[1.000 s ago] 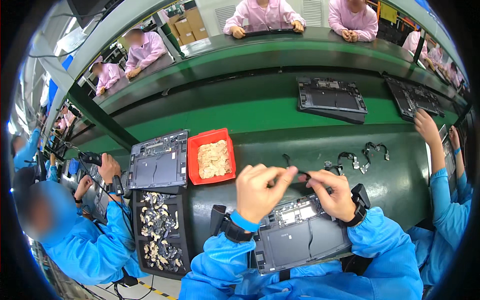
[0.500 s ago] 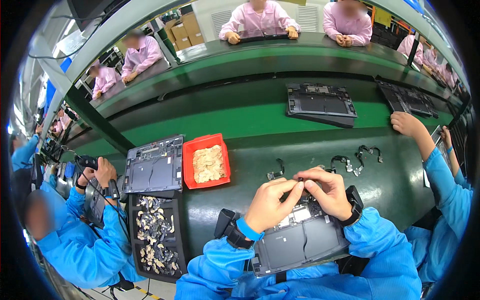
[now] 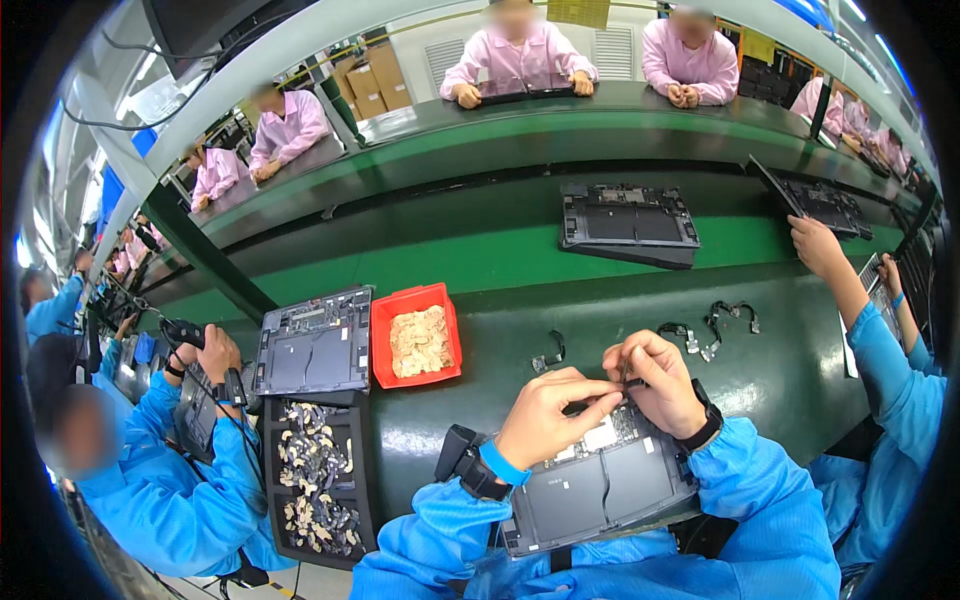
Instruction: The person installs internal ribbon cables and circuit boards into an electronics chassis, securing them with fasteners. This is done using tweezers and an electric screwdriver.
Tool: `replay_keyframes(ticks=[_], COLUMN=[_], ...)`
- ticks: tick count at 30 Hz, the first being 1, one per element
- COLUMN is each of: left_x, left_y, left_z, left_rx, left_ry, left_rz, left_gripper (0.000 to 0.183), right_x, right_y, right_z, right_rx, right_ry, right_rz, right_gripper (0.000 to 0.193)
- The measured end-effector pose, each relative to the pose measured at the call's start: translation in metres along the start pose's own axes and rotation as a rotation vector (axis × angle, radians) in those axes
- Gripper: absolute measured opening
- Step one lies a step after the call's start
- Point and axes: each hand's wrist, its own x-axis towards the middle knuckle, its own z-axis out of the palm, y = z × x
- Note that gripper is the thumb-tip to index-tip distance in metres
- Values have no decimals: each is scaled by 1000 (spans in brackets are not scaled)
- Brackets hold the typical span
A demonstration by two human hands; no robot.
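Plainly, the green bench [image 3: 480, 345] took up most of the view, running from side to side. The opened laptop [image 3: 570, 500] lay at its near edge, just below the two hands, its inner boards facing up. To the left stood a black tray [image 3: 366, 460] of curved dark and beige bits [image 3: 315, 445], and just beyond its right corner a red bin [image 3: 456, 340] of beige flakes [image 3: 418, 342].

The left hand [image 3: 560, 415] and right hand [image 3: 660, 385] met over the laptop's far edge, fingertips touching or nearly so. The right grip was clamped, thumb against fingers, on a thin dark piece [image 3: 625, 376]. The left grip had thumb and forefinger drawn close at the lower end of that piece; whether they pinched it, I could not tell.

Small black cables lay on the bench beyond: one [image 3: 548, 353] by itself, others [image 3: 725, 325] further right, one of these partly behind the right hand. The hands hid part of the laptop's far edge, and most of the dark piece was lost between the fingers, too small to identify.
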Motion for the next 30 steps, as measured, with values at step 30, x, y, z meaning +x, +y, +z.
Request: replay_keyframes(ticks=[30], left_x=[-1], left_y=[-2], left_z=[-7], left_rx=[346], left_ry=[-419], left_rz=[-116], left_gripper=[31], right_x=[-25], right_y=[-51], right_z=[14], right_rx=[-442], right_ry=[220], right_rz=[-119], right_gripper=[13])
